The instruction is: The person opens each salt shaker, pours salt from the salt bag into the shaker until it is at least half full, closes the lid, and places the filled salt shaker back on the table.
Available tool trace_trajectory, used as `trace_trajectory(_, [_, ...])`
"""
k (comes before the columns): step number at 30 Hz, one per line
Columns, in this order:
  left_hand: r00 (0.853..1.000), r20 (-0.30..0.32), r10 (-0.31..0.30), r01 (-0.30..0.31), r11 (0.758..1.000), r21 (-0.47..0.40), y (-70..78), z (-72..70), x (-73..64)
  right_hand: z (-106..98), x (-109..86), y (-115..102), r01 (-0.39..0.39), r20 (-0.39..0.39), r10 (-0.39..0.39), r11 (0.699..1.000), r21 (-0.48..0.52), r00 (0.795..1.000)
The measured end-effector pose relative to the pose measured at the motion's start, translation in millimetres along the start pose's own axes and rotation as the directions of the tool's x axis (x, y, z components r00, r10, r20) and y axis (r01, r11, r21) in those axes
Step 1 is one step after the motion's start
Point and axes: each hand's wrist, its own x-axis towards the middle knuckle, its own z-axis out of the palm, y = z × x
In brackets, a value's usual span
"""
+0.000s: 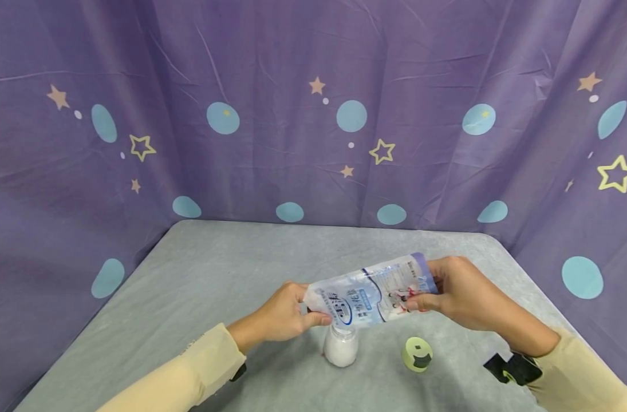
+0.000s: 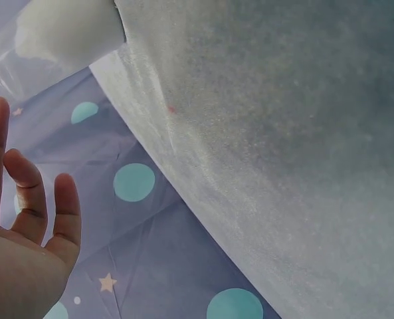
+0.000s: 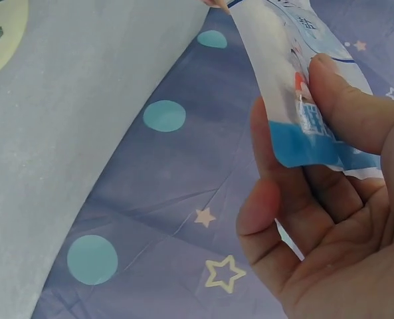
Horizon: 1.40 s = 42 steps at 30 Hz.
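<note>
Printed pouch (image 1: 372, 292) tilted above jar (image 1: 341, 348)

Left hand (image 1: 283, 312) pinches its lower end; right hand (image 1: 462, 294) grips its raised end. Long axis slopes down leftward. Jar, holding white contents, stands beneath the lower end, nearer the left hand.

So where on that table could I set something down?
The table has two bare patches: the far strip between curtain and bag, and the left side, between left sleeve and curtain. The near middle is crowded: left hand and right hand hold the bag above the jar, a round green thing right of it.
</note>
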Motion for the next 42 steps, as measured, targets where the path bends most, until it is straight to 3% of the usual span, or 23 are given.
trace_trajectory(12, [0.998,-0.03,0.05,-0.05,0.999,0.003,1.3,-1.2,2.5,3,-5.3,17,-0.066,0.012,0.065,0.994,0.084,0.998])
trace_trajectory(23, [0.998,-0.045,0.039,-0.039,0.999,-0.014,3.4,-2.7,4.6,5,-9.3,31,-0.106,0.036,0.103,0.986,0.126,0.994])
trace_trajectory(42, [0.994,-0.089,0.064,-0.064,0.998,0.004,10.0,-8.1,7.4,14,-18.2,53,-0.116,0.067,0.101,0.954,0.277,0.993])
